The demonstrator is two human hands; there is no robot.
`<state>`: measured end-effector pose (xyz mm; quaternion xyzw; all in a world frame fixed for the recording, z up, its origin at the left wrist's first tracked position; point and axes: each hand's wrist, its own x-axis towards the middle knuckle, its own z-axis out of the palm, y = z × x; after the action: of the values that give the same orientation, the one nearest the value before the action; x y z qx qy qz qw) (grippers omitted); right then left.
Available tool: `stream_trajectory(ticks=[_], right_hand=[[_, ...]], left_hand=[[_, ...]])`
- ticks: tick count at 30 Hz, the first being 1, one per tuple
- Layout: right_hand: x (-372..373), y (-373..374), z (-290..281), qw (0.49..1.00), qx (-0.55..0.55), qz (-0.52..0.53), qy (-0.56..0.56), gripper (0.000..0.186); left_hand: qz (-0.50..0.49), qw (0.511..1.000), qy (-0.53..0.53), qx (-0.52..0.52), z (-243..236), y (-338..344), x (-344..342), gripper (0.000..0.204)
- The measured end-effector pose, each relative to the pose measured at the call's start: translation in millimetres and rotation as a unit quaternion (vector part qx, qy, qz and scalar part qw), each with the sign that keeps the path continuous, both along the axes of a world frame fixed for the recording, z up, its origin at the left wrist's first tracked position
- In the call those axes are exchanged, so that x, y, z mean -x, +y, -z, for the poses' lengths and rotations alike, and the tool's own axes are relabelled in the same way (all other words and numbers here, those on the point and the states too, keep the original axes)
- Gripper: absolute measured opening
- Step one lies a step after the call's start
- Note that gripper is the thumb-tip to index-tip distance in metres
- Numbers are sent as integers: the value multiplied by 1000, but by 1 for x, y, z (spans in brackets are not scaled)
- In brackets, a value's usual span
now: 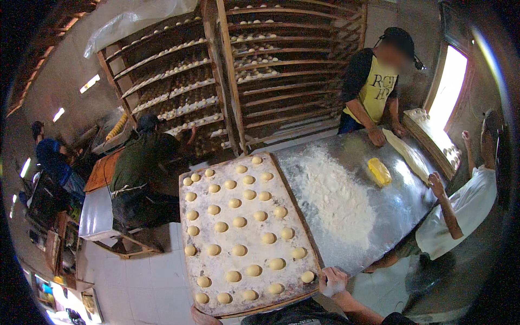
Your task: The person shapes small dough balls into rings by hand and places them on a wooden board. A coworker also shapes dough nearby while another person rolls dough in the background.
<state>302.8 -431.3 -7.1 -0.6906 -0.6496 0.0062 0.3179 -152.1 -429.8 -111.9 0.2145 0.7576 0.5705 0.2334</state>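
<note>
A flour-dusted wooden board (202, 276) fills the lower middle, carrying rows of several pale, round dough balls (239, 250). My left hand (206, 317) grips its near left corner, partly cut off by the lower picture edge. My right hand (331, 281) is closed on the board's near right corner, with white flour on the fingers. The board's right side lies against a steel table (401, 200) with a broad patch of scattered flour (333, 197) on it.
Wooden racks (227, 70) with dough balls stand behind. A worker in yellow (368, 92) and one in white (455, 211) handle a long dough strip (409, 154) near a yellow lump (379, 170). Other workers (138, 179) are at the left. White tiled floor (141, 287) shows below.
</note>
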Motion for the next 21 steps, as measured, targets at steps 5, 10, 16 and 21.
stream_trajectory(ticks=[5,10,16,21], right_hand=[[-1,-2,-4,1000,-9,-2,-4,17],[-4,-4,3,1000,-27,16,-1,13],[-6,-6,12,999,-3,9,38,12],[-5,-8,10,998,-58,23,13,16]], left_hand=[[38,934,348,67,-6,7,-14,36],[45,936,347,26,-15,8,-17,39],[54,995,89,5,-13,6,-15,55],[18,996,23,-86,-20,4,-22,58]])
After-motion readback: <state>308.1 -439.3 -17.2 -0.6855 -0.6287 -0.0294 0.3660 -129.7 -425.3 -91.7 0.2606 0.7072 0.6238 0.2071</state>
